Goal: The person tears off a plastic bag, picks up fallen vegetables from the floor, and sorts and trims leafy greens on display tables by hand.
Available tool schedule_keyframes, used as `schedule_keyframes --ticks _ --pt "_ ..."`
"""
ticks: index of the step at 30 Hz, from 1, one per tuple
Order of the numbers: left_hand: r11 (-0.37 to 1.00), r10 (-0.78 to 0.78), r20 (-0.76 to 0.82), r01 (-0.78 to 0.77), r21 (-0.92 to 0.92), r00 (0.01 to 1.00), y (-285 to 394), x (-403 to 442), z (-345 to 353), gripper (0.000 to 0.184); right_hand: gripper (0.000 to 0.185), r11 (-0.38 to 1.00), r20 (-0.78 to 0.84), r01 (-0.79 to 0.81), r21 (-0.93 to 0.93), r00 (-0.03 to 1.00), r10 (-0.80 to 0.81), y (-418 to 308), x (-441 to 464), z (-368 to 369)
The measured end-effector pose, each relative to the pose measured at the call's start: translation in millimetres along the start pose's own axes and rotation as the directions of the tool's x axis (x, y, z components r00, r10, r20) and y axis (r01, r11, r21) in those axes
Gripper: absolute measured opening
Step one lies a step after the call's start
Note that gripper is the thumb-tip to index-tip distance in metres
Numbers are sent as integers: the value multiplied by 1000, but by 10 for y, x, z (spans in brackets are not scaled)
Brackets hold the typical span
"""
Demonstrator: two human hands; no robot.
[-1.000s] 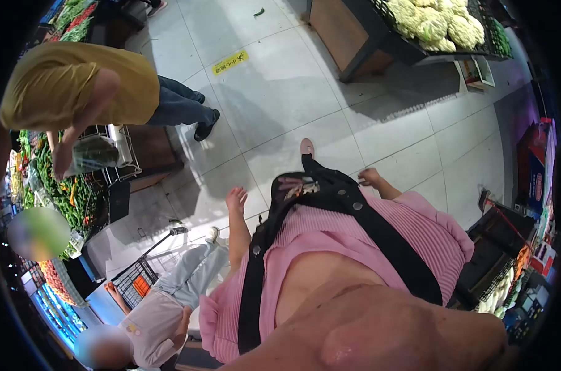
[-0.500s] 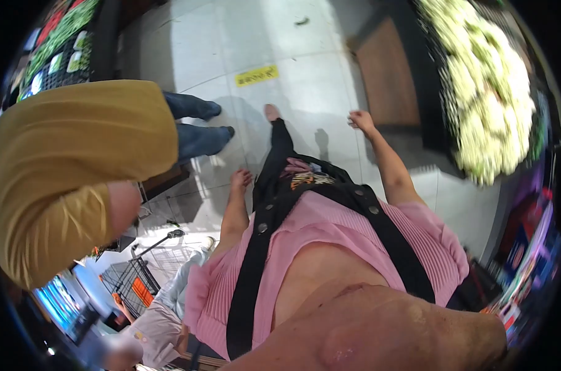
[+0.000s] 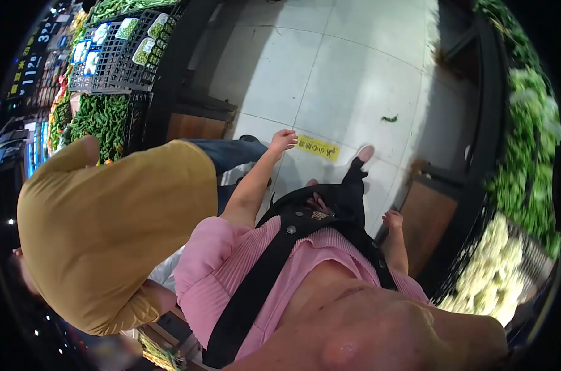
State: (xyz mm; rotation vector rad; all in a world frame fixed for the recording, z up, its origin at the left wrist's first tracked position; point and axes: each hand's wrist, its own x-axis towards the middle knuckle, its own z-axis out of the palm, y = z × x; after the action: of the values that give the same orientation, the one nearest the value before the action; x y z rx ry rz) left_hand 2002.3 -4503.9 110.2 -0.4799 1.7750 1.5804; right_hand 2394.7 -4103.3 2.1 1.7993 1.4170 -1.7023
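My left hand (image 3: 283,140) swings out in front of me, its fingers loosely bent and holding nothing. Beneath it in the view lies a yellow floor sticker (image 3: 317,148) with dark lettering. My right hand (image 3: 392,218) hangs low at my side with loosely curled fingers and nothing visible in it. It is nearest the wooden panel (image 3: 430,213) of the right-hand vegetable stand. I wear a pink ribbed top (image 3: 231,263) with black straps, and one pink shoe (image 3: 366,153) is stretched forward on the tiles.
A person in a mustard top (image 3: 123,216) stands close on my left. Behind them, a stand holds green peppers (image 3: 104,123) and black crates (image 3: 123,52) with packed vegetables. Leafy greens (image 3: 527,154) and pale vegetables (image 3: 493,272) line the right. A green scrap (image 3: 390,118) lies on the floor.
I have stepped forward and the view has turned. My left hand has swung forward and my right hand back. The pale vegetables have slid lower, and leafy greens now show.
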Motion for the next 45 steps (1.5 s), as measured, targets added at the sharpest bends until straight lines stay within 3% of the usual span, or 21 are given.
schedule_keyframes --ticks 4,5,6,7,9,11,12,13,19,21,22,23,24,28,30,33,36,39,41,44,45 --pt "1000 18 -59 -17 20 998 157 487 211 31 10 999 -47 12 -37 999 -14 -978 828 87" --pt "999 -42 -96 43 13 995 219 488 293 32 2 848 255 366 -383 924 -284 -992 1537 -38" --pt "994 -106 -145 101 -38 984 -3 647 238 33 4 965 245 256 55 934 -261 -732 2488 -79" --pt "989 -149 -181 147 -27 972 -99 655 251 33 6 791 357 465 -397 872 -334 -1077 2671 24" --pt "954 -298 -158 286 -95 941 -620 823 58 34 17 956 166 200 -213 972 -166 -1886 2701 392" --pt "905 -424 -194 421 -59 884 -801 814 91 33 25 844 208 286 -454 955 -212 -2297 3335 732" --pt "884 -465 -191 463 -56 864 -979 832 75 32 26 982 136 104 -157 987 -82 -2785 3066 958" --pt "869 -493 -195 493 -51 848 -1120 898 28 31 27 975 134 105 -194 988 -80 -2937 3270 1129" --pt "799 -544 -260 587 131 798 -1331 1569 206 26 64 925 127 73 -372 991 -27 -2910 4811 2148" --pt "823 -546 -227 567 35 806 -1519 1808 155 26 69 903 76 53 -427 997 -22 -2763 5202 2417" --pt "832 -522 -234 550 74 820 -1526 1980 185 25 54 921 6 35 -389 999 -36 -2677 5342 2526" --pt "833 -506 -256 544 101 823 -1516 2096 220 25 33 733 -28 80 -676 991 -134 -2672 5660 2582" --pt "834 -488 -267 534 140 831 -1413 2116 266 24 31 778 -50 109 -619 983 -178 -2569 5703 2546" --pt "917 -376 -374 399 -17 848 -1407 2138 283 25 19 934 -69 269 -235 954 -292 -3029 4876 2523" --pt "956 -290 -408 283 -78 866 -985 2115 562 27 16 960 266 280 21 924 -275 -3359 4099 2595" --pt "964 -244 -230 211 -159 942 124 1913 1228 32 19 957 679 289 30 696 -232 -3804 2632 2722" --pt "837 -269 167 316 -447 948 773 1582 1689 51 15 888 892 453 -77 429 -141 -4184 1148 2762" --pt "751 -189 72 191 -633 979 1208 1200 2034 30 14 735 967 644 -212 245 65 -4489 -30 2666" --pt "708 -143 0 102 -698 990 1267 947 2028 27 17 521 999 854 6 21 -46 -4622 -561 2579" --pt "584 -163 -143 -21 -811 976 1623 920 1736 25 20 572 989 819 47 42 -140 -4907 -747 2646" --pt "526 -182 -187 -64 -848 965 1722 863 1592 25 21 609 982 792 -47 148 -116 -4974 -744 2641"
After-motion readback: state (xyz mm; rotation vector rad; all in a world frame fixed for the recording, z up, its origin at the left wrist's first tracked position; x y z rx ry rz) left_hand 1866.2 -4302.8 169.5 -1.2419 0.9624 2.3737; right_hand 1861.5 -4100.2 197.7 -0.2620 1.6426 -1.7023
